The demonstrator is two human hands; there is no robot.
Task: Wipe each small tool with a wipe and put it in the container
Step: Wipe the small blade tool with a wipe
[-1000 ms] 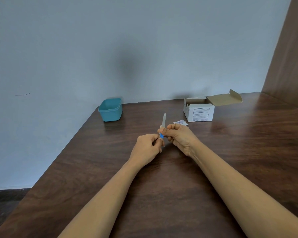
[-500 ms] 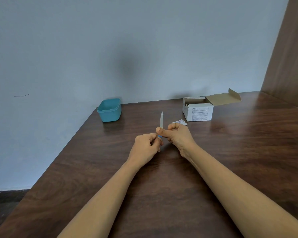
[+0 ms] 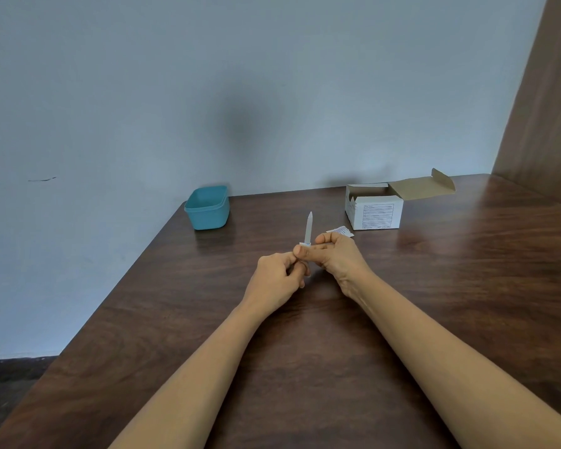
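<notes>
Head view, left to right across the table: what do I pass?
Teal container → left hand → right hand → open white box. The small tool gripped between both hands and the packet behind the right hand overlap them, so they are left out.

Dark wooden table [image 3: 434, 303] with teal container [image 3: 208, 207], open white box [image 3: 374, 210] and small white packet [image 3: 340, 230] beside it.

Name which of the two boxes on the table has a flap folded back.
The white cardboard box, far right; the teal container shows no lid.
</notes>
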